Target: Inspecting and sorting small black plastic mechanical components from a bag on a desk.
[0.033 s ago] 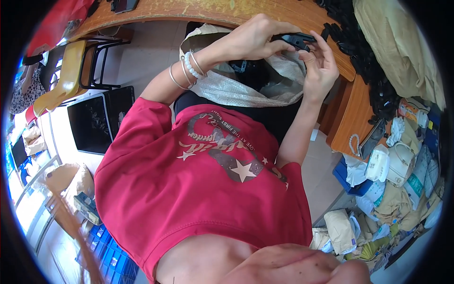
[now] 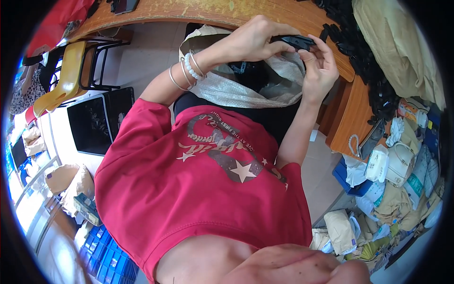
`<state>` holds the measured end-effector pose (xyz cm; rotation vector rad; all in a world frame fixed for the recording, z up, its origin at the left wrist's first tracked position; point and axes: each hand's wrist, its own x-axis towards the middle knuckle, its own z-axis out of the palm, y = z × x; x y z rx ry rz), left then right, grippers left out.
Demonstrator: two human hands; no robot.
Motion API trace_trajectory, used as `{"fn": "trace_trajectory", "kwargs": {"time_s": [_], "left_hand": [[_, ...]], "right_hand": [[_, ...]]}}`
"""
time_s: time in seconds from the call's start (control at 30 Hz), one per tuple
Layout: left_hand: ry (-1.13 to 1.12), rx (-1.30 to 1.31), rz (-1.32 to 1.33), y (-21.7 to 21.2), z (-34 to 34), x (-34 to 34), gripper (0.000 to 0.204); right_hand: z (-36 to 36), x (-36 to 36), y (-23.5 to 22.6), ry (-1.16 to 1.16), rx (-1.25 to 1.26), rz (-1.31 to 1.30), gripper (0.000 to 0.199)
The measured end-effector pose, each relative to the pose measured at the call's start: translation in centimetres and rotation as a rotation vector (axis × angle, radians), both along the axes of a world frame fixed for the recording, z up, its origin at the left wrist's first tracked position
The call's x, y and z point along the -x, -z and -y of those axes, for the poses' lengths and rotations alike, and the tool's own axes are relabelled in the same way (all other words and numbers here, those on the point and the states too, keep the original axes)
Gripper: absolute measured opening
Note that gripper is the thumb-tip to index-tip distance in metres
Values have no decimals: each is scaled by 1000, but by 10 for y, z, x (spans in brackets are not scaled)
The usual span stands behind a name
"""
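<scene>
A small black plastic piece (image 2: 299, 42) is held between my two hands above the near edge of the table. My left hand (image 2: 260, 39), with bangles and a pale bead bracelet at its wrist, pinches one end. The thumb and fingers of my right hand (image 2: 320, 66) close on the other end. Just below my hands, an open white woven sack (image 2: 236, 90) rests on my lap, with black things inside that I cannot make out. Along the table's right side lies a long heap of similar-looking black pieces (image 2: 383, 90).
The wooden table (image 2: 189, 10) curves across the front and down the right. A tan sack (image 2: 397, 42) lies beyond the black heap. Bags and a blue bin (image 2: 347, 177) crowd the right. To the left are a yellow chair (image 2: 71, 71), a black-lined tray (image 2: 90, 124) and blue crates (image 2: 111, 258).
The black piece has turned slightly between my fingers and looks flatter. At the lower left, a brown blur has given way to a pale one.
</scene>
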<state>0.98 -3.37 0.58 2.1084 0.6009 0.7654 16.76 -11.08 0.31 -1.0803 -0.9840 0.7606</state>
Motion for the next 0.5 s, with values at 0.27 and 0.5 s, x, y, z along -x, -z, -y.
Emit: {"fn": "trace_trajectory", "kwargs": {"time_s": [0.27, 0.5], "left_hand": [[-36, 342, 41, 1, -3, 7, 33], [55, -125, -441, 14, -17, 26, 59]], "right_hand": [[-22, -26, 16, -248, 172, 175, 21], [-152, -132, 35, 309, -157, 1012, 20]]}}
